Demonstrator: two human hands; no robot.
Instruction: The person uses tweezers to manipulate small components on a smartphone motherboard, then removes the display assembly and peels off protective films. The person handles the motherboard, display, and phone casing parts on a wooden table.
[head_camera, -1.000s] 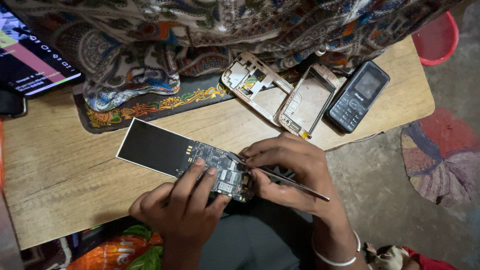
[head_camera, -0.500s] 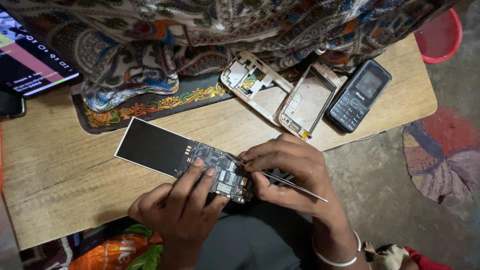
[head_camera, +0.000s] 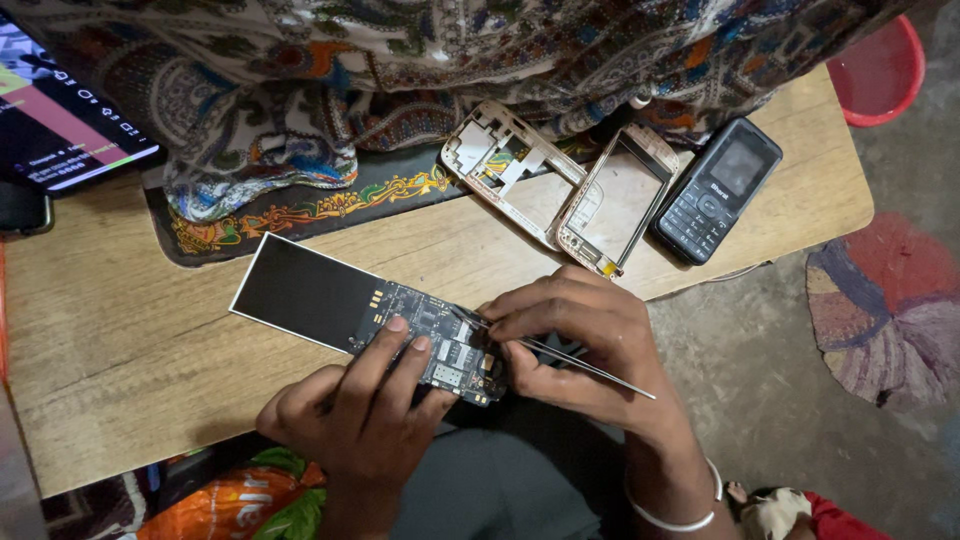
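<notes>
A dark circuit board (head_camera: 400, 325) lies on the wooden table (head_camera: 120, 360), near its front edge. Its flat black end points to 10 o'clock. Its end full of tiny parts points to 4 o'clock.

The left hand (head_camera: 365, 420) comes in from 6 o'clock. 2 of its fingers (head_camera: 395, 340) press down on top of the board, and the thumb hooks under its near edge. So this hand is clamped on the board.

The right hand (head_camera: 580, 335) sits at 3 o'clock from the board. Its fingers are pinched together on thin metal tweezers (head_camera: 590, 365). The tweezer tip touches the tiny parts. The long end sticks out toward 4 o'clock. A white bangle (head_camera: 675, 515) is on that wrist.

At 1 o'clock from the board lie 2 empty phone frames (head_camera: 560, 185), side by side and touching. Just beside them, at 2 o'clock, lies a black phone with buttons (head_camera: 715, 190).

A patterned cloth (head_camera: 400, 70) covers the far side of the table. A lit screen (head_camera: 60, 120) with pink and green shapes glows at 10 o'clock. A shiny orange packet (head_camera: 230, 500) with a green patch peeks out at 7 o'clock, under the table edge. A red tub (head_camera: 880, 70) stands on the floor at 2 o'clock.
</notes>
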